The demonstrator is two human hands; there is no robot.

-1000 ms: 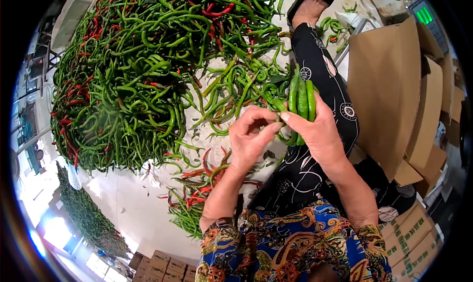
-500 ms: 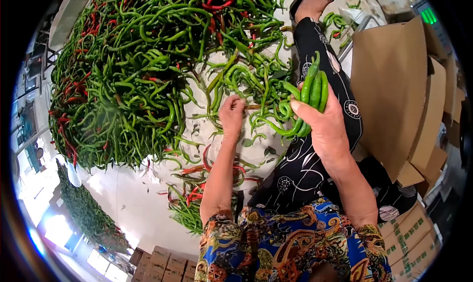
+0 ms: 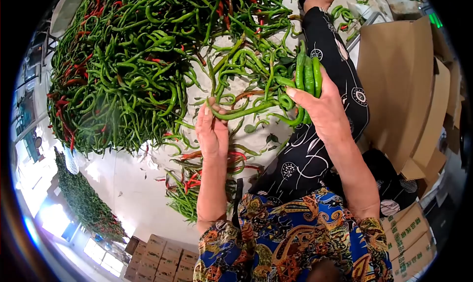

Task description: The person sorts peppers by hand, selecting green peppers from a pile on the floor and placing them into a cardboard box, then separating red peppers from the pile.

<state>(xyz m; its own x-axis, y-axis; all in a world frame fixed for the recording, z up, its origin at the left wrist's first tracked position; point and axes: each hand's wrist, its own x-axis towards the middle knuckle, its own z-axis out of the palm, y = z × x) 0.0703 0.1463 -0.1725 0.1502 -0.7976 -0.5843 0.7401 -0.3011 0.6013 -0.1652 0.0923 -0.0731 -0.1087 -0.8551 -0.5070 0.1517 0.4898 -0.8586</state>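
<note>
My right hand [image 3: 326,102] is closed around a bunch of long green chili peppers [image 3: 309,77], their stem ends pointing up and curled tips hanging below the thumb. My left hand [image 3: 213,132] pinches one end of a long curved green chili pepper [image 3: 246,111], which stretches across toward the bunch. Whether its far end touches the bunch I cannot tell. Beneath and beyond both hands lie loose green peppers [image 3: 253,60] and a brownish-red one among scattered leaves.
A large heap of green and red peppers [image 3: 133,80] rises at the left. A smaller pile [image 3: 185,196] lies near my left forearm. My outstretched leg [image 3: 325,40] borders the work area. An open cardboard box [image 3: 394,85] stands at right; stacked cartons [image 3: 160,260] are behind.
My left hand has moved left and slightly down from the loose peppers and now holds a long green pepper. The right hand keeps its bunch, turned slightly.
</note>
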